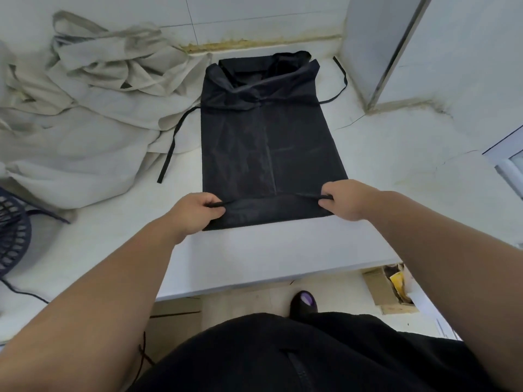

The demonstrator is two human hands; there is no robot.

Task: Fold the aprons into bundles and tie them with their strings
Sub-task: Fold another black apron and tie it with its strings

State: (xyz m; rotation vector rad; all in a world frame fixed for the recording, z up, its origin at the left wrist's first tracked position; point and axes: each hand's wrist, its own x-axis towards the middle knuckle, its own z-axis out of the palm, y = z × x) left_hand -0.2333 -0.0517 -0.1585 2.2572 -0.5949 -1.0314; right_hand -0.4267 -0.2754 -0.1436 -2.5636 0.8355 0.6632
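One black apron (268, 142) lies flat in the middle of the white table (254, 256), folded lengthwise into a long strip that runs away from the person toward the wall. Its near end is turned over into a narrow band. Two hands work that band: the left hand (195, 212) pinches the folded edge at the left corner between thumb and curled fingers, and the right hand (345, 199) pinches it at the right corner in the same way.

Two black strings trail from the apron's far part. The left string (169, 148) runs down onto the table and over the edge of the pale cloth heap (85, 114); the right string (341, 80) curves out toward the column (382, 38).

The heap, one crumpled pile of cream fabric, sits just left of the apron; how many pieces it holds cannot be told. One dark perforated basket (11, 230) shows at the left edge.

The table is stained along its joint with the white tiled wall (254, 18). Below the table's front edge is a pale floor (240, 301) with one open cardboard box (379, 287) and one dark shoe (304, 302).
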